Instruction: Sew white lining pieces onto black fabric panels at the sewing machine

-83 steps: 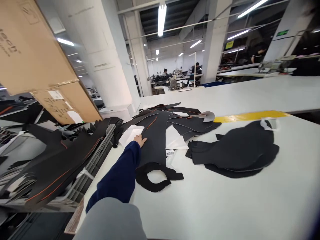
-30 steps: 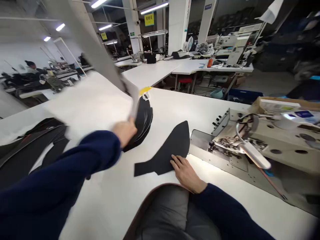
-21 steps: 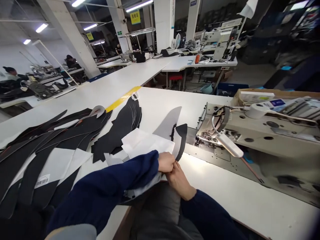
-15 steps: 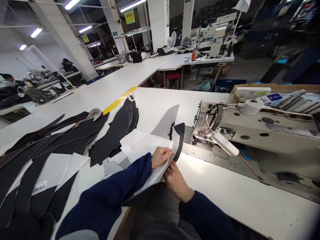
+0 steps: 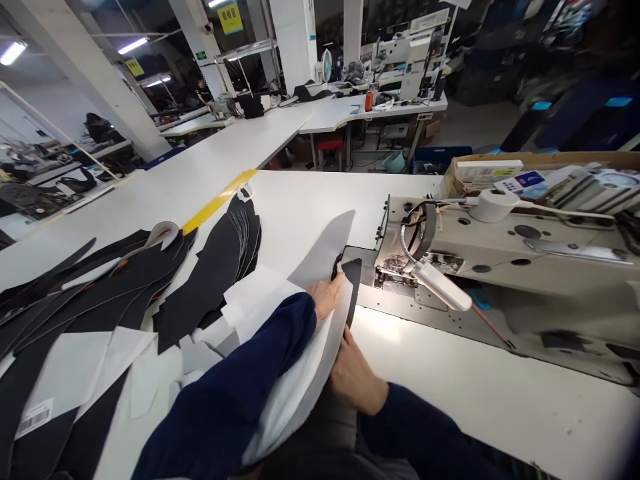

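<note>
My left hand (image 5: 327,296) lies on top of a light grey and white fabric panel (image 5: 320,250), fingers curled onto its edge close to the sewing machine (image 5: 500,260). My right hand (image 5: 356,375) sits lower, its fingers tucked under the panel's near edge and gripping it. A small black cut piece (image 5: 352,283) shows under the panel beside the machine's needle area. White sheets (image 5: 253,303) lie under my left forearm.
Stacks of black cut pieces (image 5: 220,257) and long black strips (image 5: 100,280) cover the table's left half, some with white backing and a barcode label (image 5: 34,419). A yellow tape line (image 5: 220,199) crosses the table. More tables and machines stand behind; a person sits far left.
My left hand carried a white panel over from the left pile and laid it on the black piece. Both hands now slide it toward the sewing machine.
</note>
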Available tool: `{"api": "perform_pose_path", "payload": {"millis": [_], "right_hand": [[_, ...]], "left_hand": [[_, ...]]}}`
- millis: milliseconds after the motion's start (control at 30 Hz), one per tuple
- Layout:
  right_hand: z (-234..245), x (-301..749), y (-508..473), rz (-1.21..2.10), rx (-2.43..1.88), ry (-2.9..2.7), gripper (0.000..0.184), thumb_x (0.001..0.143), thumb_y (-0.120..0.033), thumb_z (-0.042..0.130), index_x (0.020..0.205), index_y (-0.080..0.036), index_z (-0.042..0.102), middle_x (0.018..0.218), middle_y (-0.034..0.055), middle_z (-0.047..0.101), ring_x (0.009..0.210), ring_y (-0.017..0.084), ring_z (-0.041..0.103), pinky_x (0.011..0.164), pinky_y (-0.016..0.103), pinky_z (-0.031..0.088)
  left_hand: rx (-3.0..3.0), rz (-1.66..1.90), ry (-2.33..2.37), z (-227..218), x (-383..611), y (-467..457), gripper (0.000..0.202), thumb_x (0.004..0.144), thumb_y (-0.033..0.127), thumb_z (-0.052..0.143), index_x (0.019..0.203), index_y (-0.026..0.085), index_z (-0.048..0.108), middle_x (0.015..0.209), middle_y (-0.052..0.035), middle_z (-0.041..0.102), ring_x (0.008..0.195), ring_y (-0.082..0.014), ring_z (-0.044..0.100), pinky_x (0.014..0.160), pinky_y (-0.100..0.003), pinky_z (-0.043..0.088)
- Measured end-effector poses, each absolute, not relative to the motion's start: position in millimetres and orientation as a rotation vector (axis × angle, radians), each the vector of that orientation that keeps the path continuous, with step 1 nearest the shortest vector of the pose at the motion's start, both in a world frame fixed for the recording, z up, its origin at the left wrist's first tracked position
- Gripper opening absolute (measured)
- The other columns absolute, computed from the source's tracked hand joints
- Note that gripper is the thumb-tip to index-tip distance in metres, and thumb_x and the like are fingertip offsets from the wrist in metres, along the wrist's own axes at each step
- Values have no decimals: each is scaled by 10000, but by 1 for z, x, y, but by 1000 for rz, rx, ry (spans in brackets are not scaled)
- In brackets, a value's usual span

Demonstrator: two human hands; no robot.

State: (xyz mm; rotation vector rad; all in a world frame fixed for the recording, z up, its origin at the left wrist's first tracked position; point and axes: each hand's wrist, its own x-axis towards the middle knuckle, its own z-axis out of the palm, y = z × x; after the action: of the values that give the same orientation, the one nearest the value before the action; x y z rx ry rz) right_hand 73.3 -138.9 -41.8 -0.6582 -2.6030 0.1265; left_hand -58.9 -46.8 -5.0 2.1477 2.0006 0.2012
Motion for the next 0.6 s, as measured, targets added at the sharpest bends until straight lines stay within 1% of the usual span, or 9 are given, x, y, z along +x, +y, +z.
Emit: {"api": "perform_pose_path", "payload": {"millis": [67, 133, 200, 267, 333, 367, 467, 533, 600], "right_hand": [[-49, 66, -164, 135, -733, -2580, 140, 735, -127, 534, 658, -205, 622, 689, 25, 623, 847, 245, 528, 1014, 549, 247], [-54, 61, -186, 156, -775, -2606, 152, 732, -107, 520, 661, -203, 614, 657, 21, 615, 783, 219, 536, 976, 493, 323], [-56, 61, -195, 179, -750, -2644, 157, 711, -90, 522, 648, -202, 611, 608, 15, 599, 727, 198, 537, 913, 435, 387], [-55, 65, -190, 181, -740, -2622, 167, 717, -98, 518, 623, -203, 606, 588, 17, 592, 719, 197, 540, 880, 426, 407], [-53, 71, -178, 146, -794, -2536, 191, 747, -105, 496, 632, -205, 611, 625, 22, 609, 760, 210, 546, 922, 465, 376], [-52, 73, -173, 116, -824, -2490, 192, 757, -107, 486, 667, -204, 625, 694, 32, 634, 815, 226, 548, 958, 496, 340], [-49, 76, -167, 14, -843, -2418, 209, 749, -91, 477, 785, -195, 654, 875, 60, 664, 939, 270, 530, 1023, 557, 234], [-49, 75, -169, -20, -830, -2426, 217, 728, -82, 486, 802, -188, 659, 866, 67, 667, 929, 287, 533, 1024, 579, 212], [-51, 75, -172, -11, -830, -2466, 203, 714, -78, 493, 772, -185, 656, 778, 59, 661, 868, 285, 545, 1017, 590, 215]], "left_hand": [[2175, 173, 1938, -6, -55, -43, 412, 884, 233, 355, 1272, 275, 486, 867, -74, 654, 788, -206, 604, 698, -309, 408], [2175, 166, 1942, -7, -49, -35, 381, 874, 217, 358, 1190, 269, 564, 890, -77, 644, 814, -203, 595, 695, -300, 410], [2174, 162, 1965, -6, -41, -29, 374, 870, 217, 357, 1158, 275, 588, 928, -77, 618, 823, -198, 585, 690, -298, 416], [2210, 158, 1957, -4, -36, -29, 376, 857, 252, 394, 1189, 286, 568, 960, -79, 584, 847, -208, 572, 694, -308, 424], [2267, 156, 1937, -2, -34, -37, 415, 835, 325, 451, 1241, 294, 526, 981, -88, 556, 906, -243, 551, 716, -335, 429], [2280, 156, 1928, -2, -34, -41, 444, 832, 360, 460, 1270, 296, 499, 997, -93, 545, 929, -258, 542, 729, -349, 430], [2207, 142, 1936, -4, -33, -49, 451, 874, 391, 396, 1312, 301, 453, 1022, -99, 536, 885, -242, 559, 736, -357, 432], [2159, 130, 1932, -5, -31, -48, 416, 896, 359, 359, 1293, 317, 474, 995, -89, 552, 824, -213, 576, 707, -338, 430], [2167, 133, 1920, -7, -28, -42, 386, 894, 327, 365, 1248, 338, 519, 956, -76, 569, 800, -204, 581, 673, -324, 422]]}}
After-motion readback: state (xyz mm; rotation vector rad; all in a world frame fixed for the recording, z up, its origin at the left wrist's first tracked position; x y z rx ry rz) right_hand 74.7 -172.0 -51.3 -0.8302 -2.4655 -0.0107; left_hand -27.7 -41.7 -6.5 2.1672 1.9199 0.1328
